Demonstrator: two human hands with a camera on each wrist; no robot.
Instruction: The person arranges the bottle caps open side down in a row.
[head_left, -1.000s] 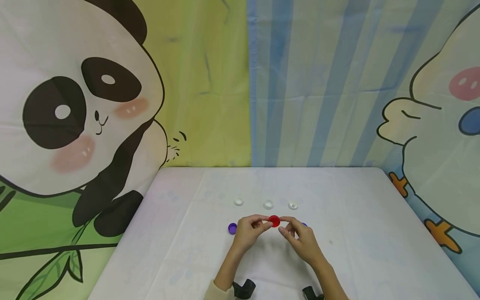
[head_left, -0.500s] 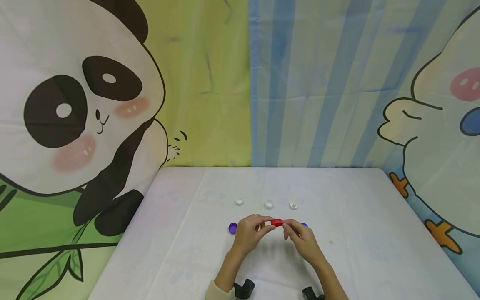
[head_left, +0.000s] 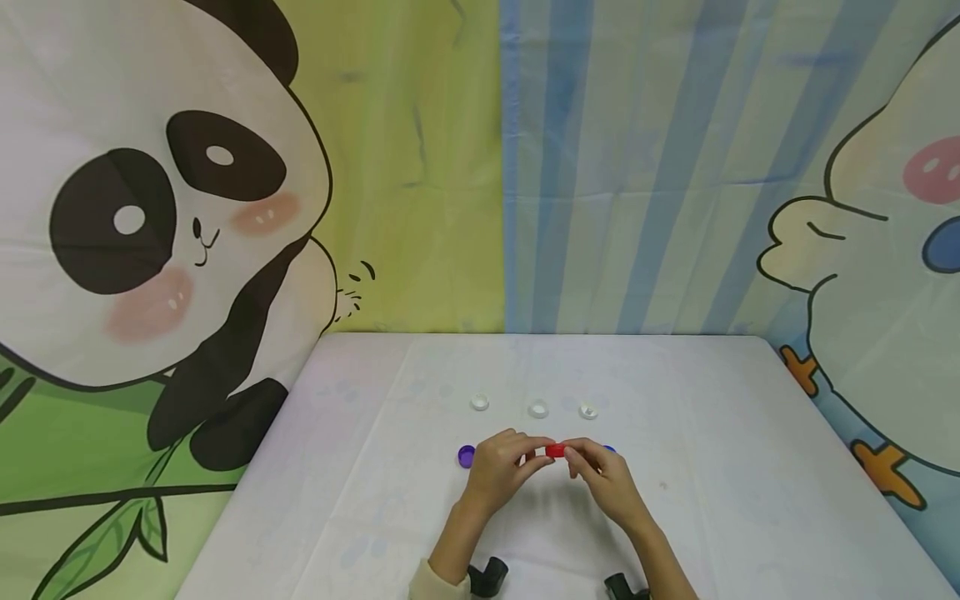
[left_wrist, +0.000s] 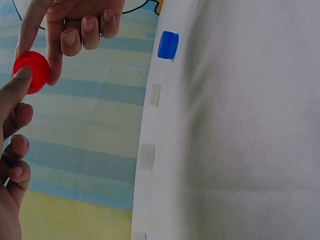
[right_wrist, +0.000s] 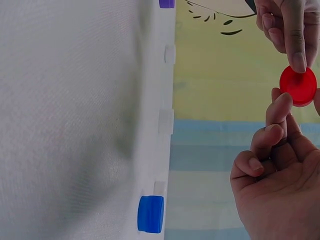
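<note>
The left hand (head_left: 504, 468) pinches the red cap (left_wrist: 40, 74) between thumb and forefinger, while the right hand (head_left: 606, 483) holds its rim from the opposite side; the cap sits between both sets of fingertips, off the table (head_left: 690, 533). The grip is slight, so an uneven pull or one hand easing early could flip the cap out and send it rolling. A low outward sweep might nudge the blue cap (right_wrist: 151, 214) beyond the right fingers, or the purple cap (head_left: 467, 457) left of the left ones. Three white caps (head_left: 537, 408) stand past the fingers, short of the back edge. More room lies between the forearms and outward on either side.
</note>
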